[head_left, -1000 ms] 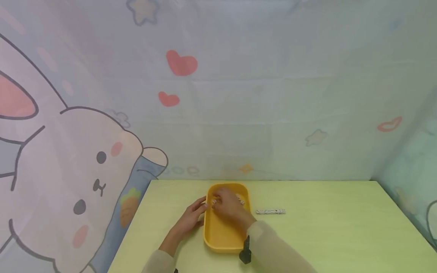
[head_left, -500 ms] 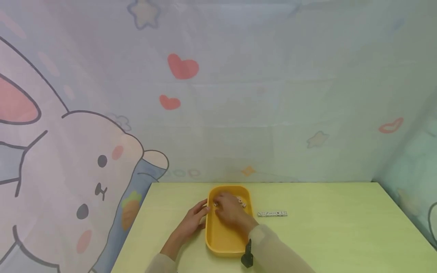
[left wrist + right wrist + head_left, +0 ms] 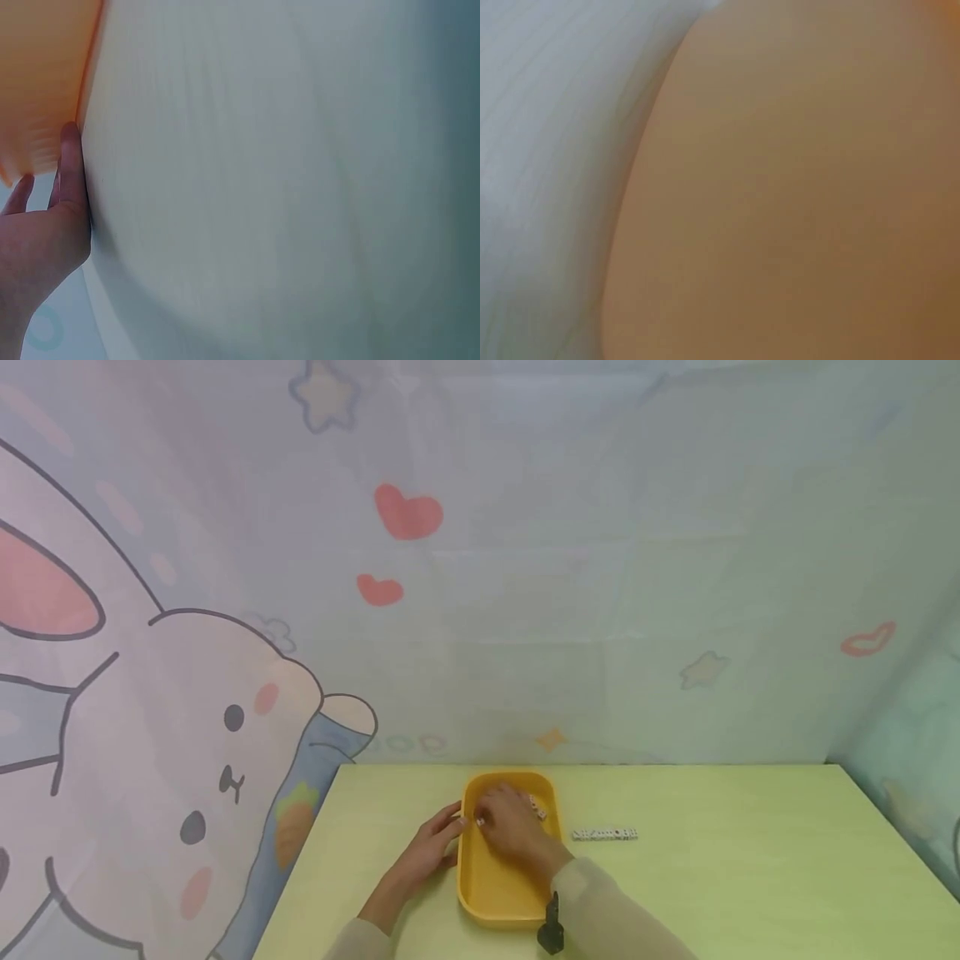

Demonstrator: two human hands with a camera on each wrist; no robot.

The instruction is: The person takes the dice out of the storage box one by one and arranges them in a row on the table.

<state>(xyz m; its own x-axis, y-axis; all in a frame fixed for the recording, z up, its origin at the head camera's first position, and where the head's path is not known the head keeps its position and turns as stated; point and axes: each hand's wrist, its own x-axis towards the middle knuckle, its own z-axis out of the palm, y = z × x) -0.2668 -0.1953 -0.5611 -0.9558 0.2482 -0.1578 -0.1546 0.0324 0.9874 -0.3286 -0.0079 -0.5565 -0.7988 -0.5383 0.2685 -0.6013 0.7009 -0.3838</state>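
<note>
A yellow tray (image 3: 506, 893) stands on the table, with small white dice inside it. My left hand (image 3: 429, 852) rests against the tray's left wall, its fingers extended; the left wrist view shows the fingertips (image 3: 70, 139) on the tray side. My right hand (image 3: 517, 831) reaches into the far half of the tray, fingers bent down and pinching a white die (image 3: 481, 821) at its left edge. More dice (image 3: 540, 812) lie beyond it by the far right wall, partly covered by the hand. A blurred tan surface fills most of the right wrist view.
To the right of the tray, a straight row of white dice (image 3: 605, 834) lies on the pale green-yellow table (image 3: 750, 877). A printed cloth (image 3: 562, 568) with a rabbit and hearts hangs behind the table's far edge.
The head view has shifted slightly, moving the whole scene down and right. The right hand and its die have come slightly nearer within the tray; the left hand stays on the wall.
</note>
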